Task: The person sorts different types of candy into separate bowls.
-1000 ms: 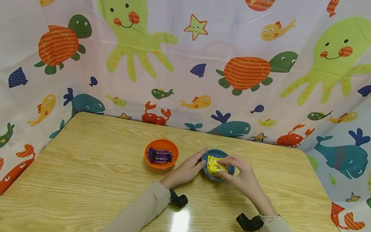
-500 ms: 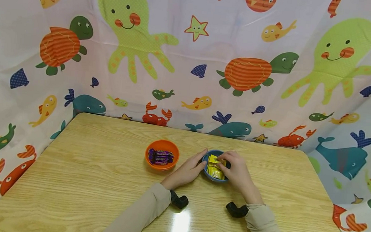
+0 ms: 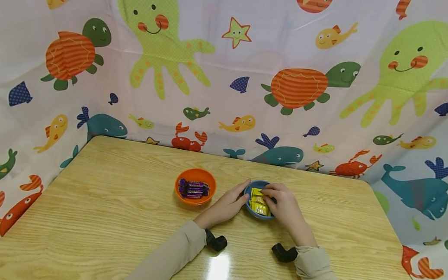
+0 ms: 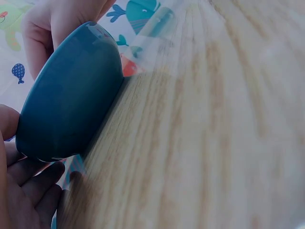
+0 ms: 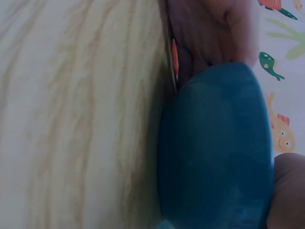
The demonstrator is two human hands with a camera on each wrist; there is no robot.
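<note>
A small blue bowl (image 3: pixel 259 217) stands on the table and holds several small yellow-wrapped packets (image 3: pixel 259 209). My left hand (image 3: pixel 226 204) rests against the bowl's left side, thumb at the rim and fingers extended along the wall. Over the right part of the bowl, my right hand (image 3: pixel 283 207) pinches a yellow packet (image 3: pixel 257 192) between thumb and fingers, its end partly covered by the fingertips. Both wrist views show mostly the outside of the bowl (image 4: pixel 71 100), with the contents hidden.
Left of the blue bowl stands an orange bowl (image 3: pixel 194 202) with several purple-wrapped sweets (image 3: pixel 194 190) in it. The wooden table (image 3: pixel 118 202) ends at a curtain (image 3: pixel 220 83) printed with sea animals, which hangs behind and at both sides.
My right hand has moved left and further over the bowl. The yellow packets in the bowl now lie in a neater row. My left hand has stayed put.
</note>
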